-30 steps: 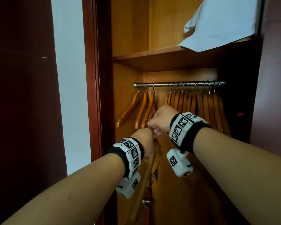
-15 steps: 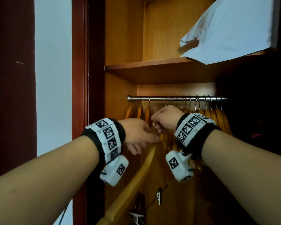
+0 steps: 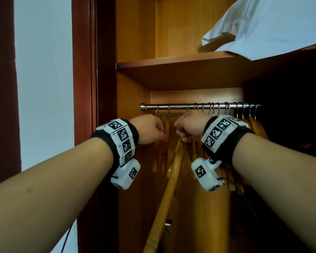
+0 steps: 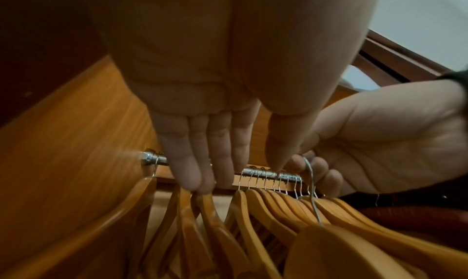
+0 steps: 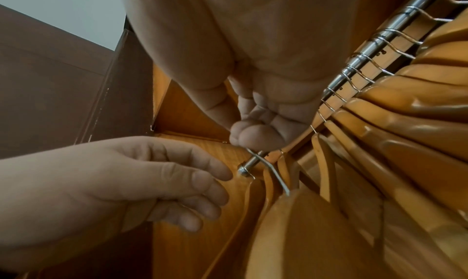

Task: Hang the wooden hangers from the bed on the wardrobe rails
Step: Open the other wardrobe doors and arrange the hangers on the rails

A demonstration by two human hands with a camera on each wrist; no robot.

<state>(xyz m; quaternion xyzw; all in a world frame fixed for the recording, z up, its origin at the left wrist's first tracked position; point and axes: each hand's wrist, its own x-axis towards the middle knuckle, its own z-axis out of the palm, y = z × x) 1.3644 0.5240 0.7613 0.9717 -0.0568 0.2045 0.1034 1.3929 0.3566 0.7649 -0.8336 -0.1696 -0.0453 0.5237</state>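
Observation:
A steel rail crosses the wardrobe under a shelf. Several wooden hangers hang bunched at its right; a few more hang near its left end. My right hand pinches the wire hook of a loose wooden hanger just below the rail, in the gap between the two groups. Its body slants down towards me. My left hand is flat, fingertips touching the tops of the left hangers. The hook's tip is hidden in my right hand's fingers.
A wooden shelf lies above the rail and carries a white pillow. The wardrobe's side wall is close to the left of my left hand. A dark red door frame and pale wall stand further left.
Both hands have risen towards the rail. My left hand left its spot beside the right hand and moved left onto the hung hangers. The right hand kept its hold on the hook.

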